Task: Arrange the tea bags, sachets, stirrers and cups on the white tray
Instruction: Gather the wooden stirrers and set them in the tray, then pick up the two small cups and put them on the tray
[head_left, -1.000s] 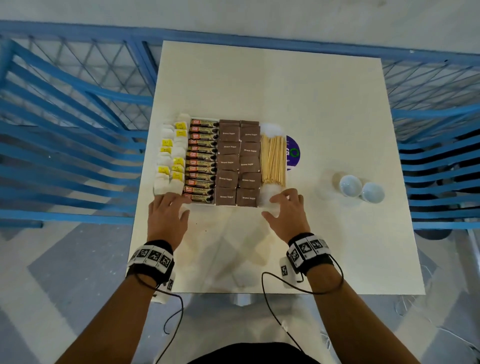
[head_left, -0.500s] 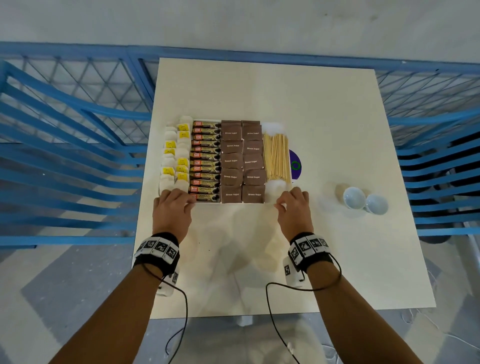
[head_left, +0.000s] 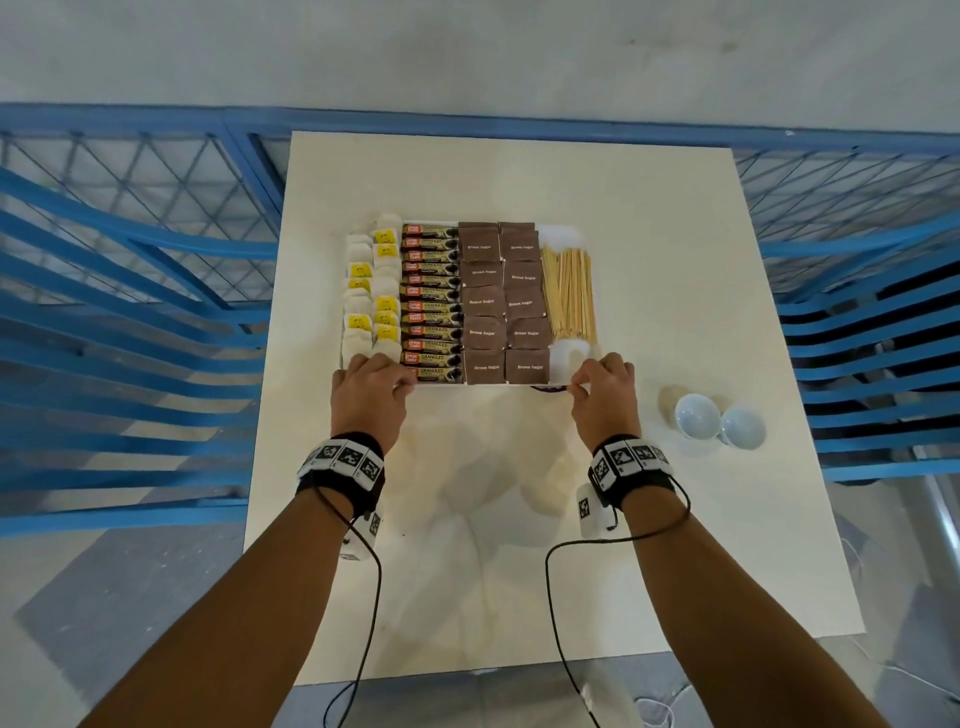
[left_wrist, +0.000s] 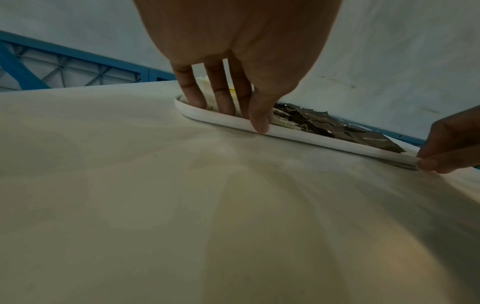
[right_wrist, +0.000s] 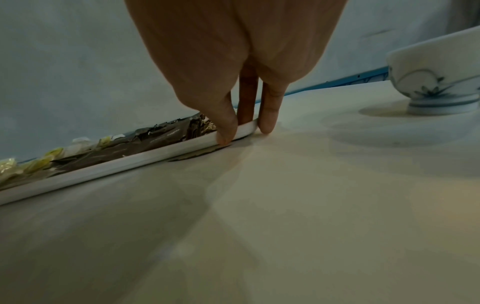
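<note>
Near side: I see bare table (head_left: 493, 545) btwn both forearms, open run up to tray's front rim (left_wrist: 306, 136).
Tray (head_left: 488, 385): packed edge to edge w/ tea bags (head_left: 371, 291), sachets (head_left: 498, 301), stirrers (head_left: 569, 296).
Right: two cups (head_left: 719, 427) near right hand (head_left: 605, 402), narrow gap.
Far side: bare table to blue railing (head_left: 130, 249).

Cream square table (head_left: 519, 182), soft shadows on its top; blue metal railing (head_left: 130, 234) with diamond mesh on three sides; pale grey wall (head_left: 467, 52) behind; grey patterned floor (head_left: 78, 597) below
</note>
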